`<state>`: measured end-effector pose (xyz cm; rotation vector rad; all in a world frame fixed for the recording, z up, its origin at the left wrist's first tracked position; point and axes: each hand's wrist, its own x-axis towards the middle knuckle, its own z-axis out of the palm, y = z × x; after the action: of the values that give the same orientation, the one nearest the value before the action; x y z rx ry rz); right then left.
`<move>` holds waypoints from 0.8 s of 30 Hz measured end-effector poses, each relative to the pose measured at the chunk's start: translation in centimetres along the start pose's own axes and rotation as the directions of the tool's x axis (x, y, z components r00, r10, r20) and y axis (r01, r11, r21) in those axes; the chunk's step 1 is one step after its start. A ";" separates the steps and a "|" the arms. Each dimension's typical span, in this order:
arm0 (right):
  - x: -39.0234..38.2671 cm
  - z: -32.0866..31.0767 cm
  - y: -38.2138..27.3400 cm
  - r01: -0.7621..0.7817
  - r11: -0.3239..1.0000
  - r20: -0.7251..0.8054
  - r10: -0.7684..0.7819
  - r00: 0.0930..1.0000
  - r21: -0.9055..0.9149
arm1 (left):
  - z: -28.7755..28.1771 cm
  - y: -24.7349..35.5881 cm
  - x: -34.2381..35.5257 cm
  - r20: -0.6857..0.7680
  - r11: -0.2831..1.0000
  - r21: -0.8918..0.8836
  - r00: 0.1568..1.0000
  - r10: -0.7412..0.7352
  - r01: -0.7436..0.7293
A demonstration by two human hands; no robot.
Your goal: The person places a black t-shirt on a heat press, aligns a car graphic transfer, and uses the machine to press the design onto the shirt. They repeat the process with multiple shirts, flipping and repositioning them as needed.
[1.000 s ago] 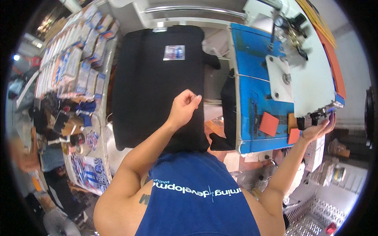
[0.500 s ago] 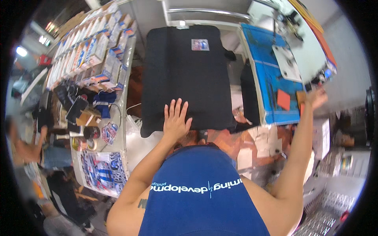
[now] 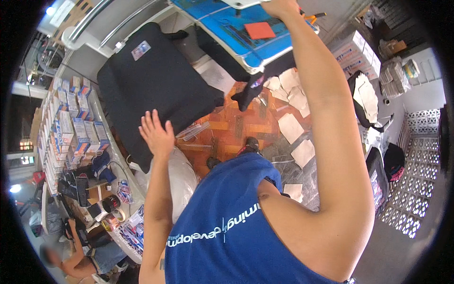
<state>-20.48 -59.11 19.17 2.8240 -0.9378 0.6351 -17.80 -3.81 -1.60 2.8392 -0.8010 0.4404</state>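
A black garment (image 3: 150,83), with a small printed square (image 3: 141,50), lies spread on a flat board. My left hand (image 3: 158,137) rests open on its lower part, fingers apart. At the top of the head view, my right hand (image 3: 280,9) is by a white plate (image 3: 241,3) on the blue padded press board (image 3: 220,28); its fingers are partly cut off, so its grip is unclear. An orange square (image 3: 259,30) lies on the blue board. Black fabric (image 3: 246,94) hangs below that board's edge.
Stacked boxes (image 3: 71,137) and tools crowd the left table. Loose papers (image 3: 291,128) lie on the parquet floor (image 3: 220,123). A co-worker (image 3: 87,260) is at lower left, boxes (image 3: 354,52) at right, metal rails (image 3: 94,21) at top.
The view has swung, so the boards now appear tilted and higher in the frame. My left hand opened from a curl and came down on the garment; my right arm now reaches up toward the top.
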 end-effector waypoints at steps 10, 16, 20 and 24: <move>-0.6 -0.5 2.9 0.100 0.938 -0.079 -0.078 0.994 0.333 | 1.7 -0.3 0.1 0.113 0.990 0.141 0.992 -0.047 0.031; -1.0 -0.6 3.9 0.143 0.901 -0.078 -0.121 0.990 0.410 | 2.6 -1.5 0.1 0.150 0.982 0.190 0.988 -0.021 -0.008; -1.5 -1.7 4.4 0.137 0.901 0.048 -0.171 0.984 0.411 | 2.6 -1.4 0.3 0.147 0.986 0.169 0.989 -0.018 -0.008; -1.5 -1.9 4.5 0.129 0.885 0.044 -0.166 0.985 0.448 | 2.6 -1.4 0.5 0.159 0.986 0.166 0.987 -0.022 -0.005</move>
<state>-24.86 -61.47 20.13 3.3044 -0.6410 0.8102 -16.09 -3.48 -4.03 3.0642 -0.8145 0.2921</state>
